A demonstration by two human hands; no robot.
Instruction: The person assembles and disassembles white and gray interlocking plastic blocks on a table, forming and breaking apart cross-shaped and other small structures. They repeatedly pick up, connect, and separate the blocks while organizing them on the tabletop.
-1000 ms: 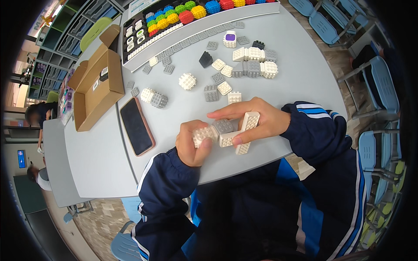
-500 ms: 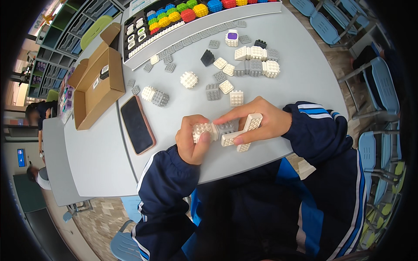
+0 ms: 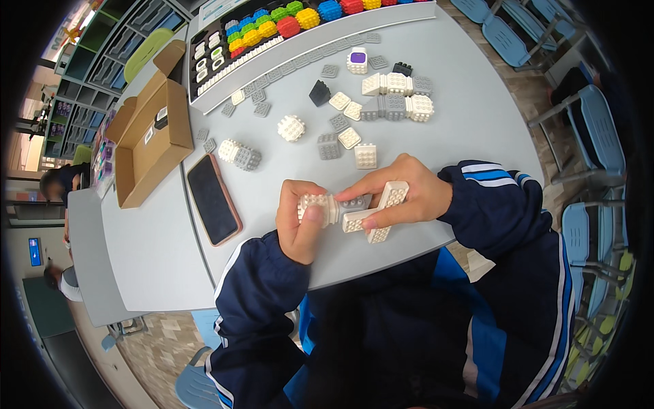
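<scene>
tray [image 3: 306,45]: coloured blocks [image 3: 308,18] inside; fingers [image 3: 370,182]: white blocks [image 3: 396,195]

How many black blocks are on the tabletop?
2: one black block beside the loose white tiles, another black block just beyond the white-and-grey row. The left hand or right hand could hide more.

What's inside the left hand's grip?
The left hand holds a white studded block. Some of its studs show; the hand covers other parts, so whatever lies there cannot be seen.
</scene>
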